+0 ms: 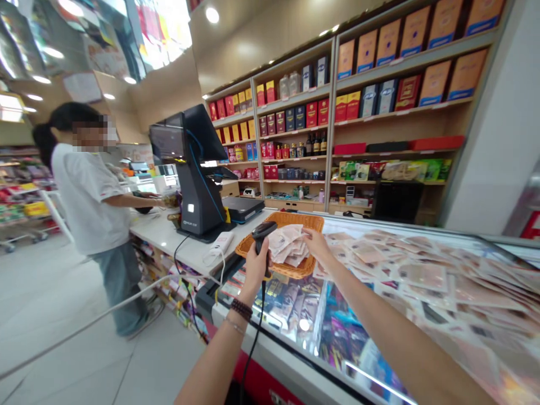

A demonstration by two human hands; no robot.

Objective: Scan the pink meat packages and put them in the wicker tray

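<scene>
"Packets [289,243] are lying in a heap in the basket [297,272], near the middle of the frame. What are you seeing the left hand [256,263] doing?"

"I'm seeing it closing round the grip of the scanner [265,229], just left of the basket. The scanner's head is pointing up, and its cable [255,343] is trailing to the bottom edge."

"And the right hand [317,246]?"

"It's reaching in over the basket's right side from the lower right. Its fingers are bending close together and touching the edge of a top packet. I'm not able to tell whether they're pinching it."

"What's the basket resting on?"

"It's sitting on the glass counter [323,337]. Coloured packs are showing through the glass below, and more loose packets [422,275] are spreading over the right of the frame, some overlapping."

"Anything to the left?"

"I'm making out a till [198,197] standing left of centre, with a flat black device [244,209] lying just beside it. Further left, a person [90,202] in a white top is standing at the white counter [164,239]. Shelves [291,136] of boxes and bottles are filling the upper right."
</scene>
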